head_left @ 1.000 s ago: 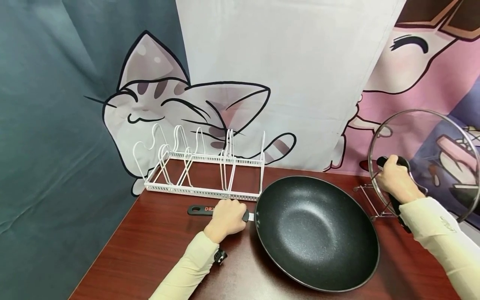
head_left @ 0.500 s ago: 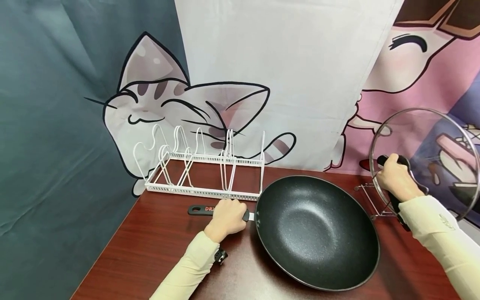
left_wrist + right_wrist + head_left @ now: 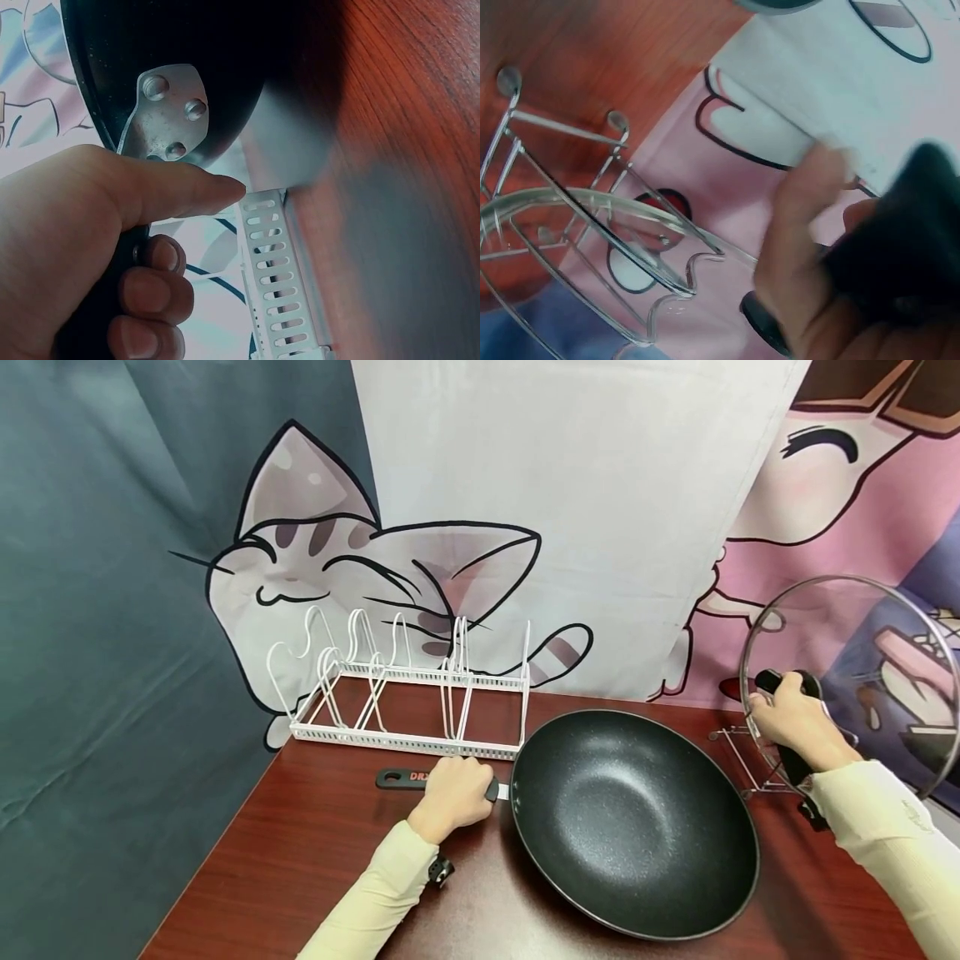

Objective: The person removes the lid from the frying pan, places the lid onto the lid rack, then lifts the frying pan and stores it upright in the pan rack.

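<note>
Curled tightly round the pan handle (image 3: pixel 401 779) as the fingers (image 3: pixel 151 294) of my left hand (image 3: pixel 453 793) are, I see them gripping it in the lower middle of the head view, with the handle's lettered end showing to the left of the fist. Over at the right edge, I have the right hand (image 3: pixel 795 718) on the glass lid (image 3: pixel 873 652); its fingers look curled about the black knob, while the thumb, blurred in my right wrist view, stands a little off it. The lid is upright, and its lower rim runs among the wires of a metal stand (image 3: pixel 566 127). The black pan (image 3: pixel 630 818) faces up, right of centre in the lower half, between my two hands; I can't tell from here whether its base touches the counter (image 3: pixel 300 868). Just left of the pan's upper rim, I make out the white rack (image 3: pixel 405 744) with its upright loops, and behind everything hangs a printed cloth (image 3: pixel 600 485), a cartoon cat at its upper left.
</note>
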### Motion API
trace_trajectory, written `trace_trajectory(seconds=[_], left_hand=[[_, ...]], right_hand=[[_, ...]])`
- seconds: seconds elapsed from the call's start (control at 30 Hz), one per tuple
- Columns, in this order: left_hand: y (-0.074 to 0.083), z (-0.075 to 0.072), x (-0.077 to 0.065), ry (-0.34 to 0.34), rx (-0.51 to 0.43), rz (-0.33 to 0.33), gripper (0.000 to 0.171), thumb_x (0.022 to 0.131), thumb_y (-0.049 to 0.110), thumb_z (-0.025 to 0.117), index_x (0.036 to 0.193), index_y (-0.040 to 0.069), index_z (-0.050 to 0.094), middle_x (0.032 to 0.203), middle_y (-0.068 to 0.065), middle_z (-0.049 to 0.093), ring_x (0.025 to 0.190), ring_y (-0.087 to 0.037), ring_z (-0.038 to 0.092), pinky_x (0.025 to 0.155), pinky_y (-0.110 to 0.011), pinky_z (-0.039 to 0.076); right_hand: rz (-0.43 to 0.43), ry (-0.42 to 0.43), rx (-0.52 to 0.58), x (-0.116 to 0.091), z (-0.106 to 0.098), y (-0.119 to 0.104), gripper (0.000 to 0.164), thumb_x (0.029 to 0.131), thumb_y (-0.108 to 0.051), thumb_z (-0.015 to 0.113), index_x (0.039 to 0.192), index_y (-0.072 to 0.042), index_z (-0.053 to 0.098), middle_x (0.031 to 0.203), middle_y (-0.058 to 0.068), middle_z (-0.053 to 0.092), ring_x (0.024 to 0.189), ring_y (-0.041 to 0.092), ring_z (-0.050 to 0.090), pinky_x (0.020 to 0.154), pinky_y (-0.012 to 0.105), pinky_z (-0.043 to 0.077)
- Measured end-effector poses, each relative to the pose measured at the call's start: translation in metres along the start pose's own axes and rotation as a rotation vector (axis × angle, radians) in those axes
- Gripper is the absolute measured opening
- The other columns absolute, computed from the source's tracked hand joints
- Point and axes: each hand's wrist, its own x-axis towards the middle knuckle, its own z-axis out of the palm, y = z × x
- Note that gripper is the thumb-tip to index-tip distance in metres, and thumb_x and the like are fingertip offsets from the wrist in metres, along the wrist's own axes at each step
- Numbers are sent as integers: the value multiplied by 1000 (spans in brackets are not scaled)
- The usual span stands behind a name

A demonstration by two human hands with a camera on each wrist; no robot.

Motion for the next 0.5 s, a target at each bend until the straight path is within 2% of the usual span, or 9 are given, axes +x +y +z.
trace_trajectory(seconds=[0.1, 0.23, 0.4, 0.5], left_hand=[[1, -1, 0, -8, 4, 2, 20, 63, 18, 61, 51, 20, 45, 52, -2, 52, 47, -25, 53, 38, -35, 36], [0, -1, 1, -12, 6, -1, 19, 63, 18, 61, 52, 20, 45, 52, -2, 51, 47, -25, 53, 38, -35, 36], [0, -3, 1, -17, -1, -3, 20, 63, 17, 61, 52, 20, 45, 52, -2, 51, 47, -24, 52, 37, -34, 35], [0, -2, 1, -21, -7, -3, 19, 63, 18, 61, 52, 20, 45, 53, -2, 52, 47, -24, 52, 38, -34, 35]], right_hand=[[-9, 4, -1, -8, 0, 0, 74, 93, -41, 30, 129, 19, 5, 91, 45, 51, 82, 53, 54, 61, 53, 42], [-20, 31, -31, -22, 0, -3, 76, 94, -44, 31, 133, 14, 3, 104, 55, 36, 92, 63, 44, 62, 59, 38], [-78, 77, -36, -45, 0, -12, 69, 94, -42, 37, 128, 13, 13, 99, 52, 40, 86, 61, 47, 59, 59, 37], [-114, 201, -27, -60, 9, -18, 62, 92, -36, 46, 123, 11, 20, 97, 52, 37, 85, 66, 39, 59, 64, 32]])
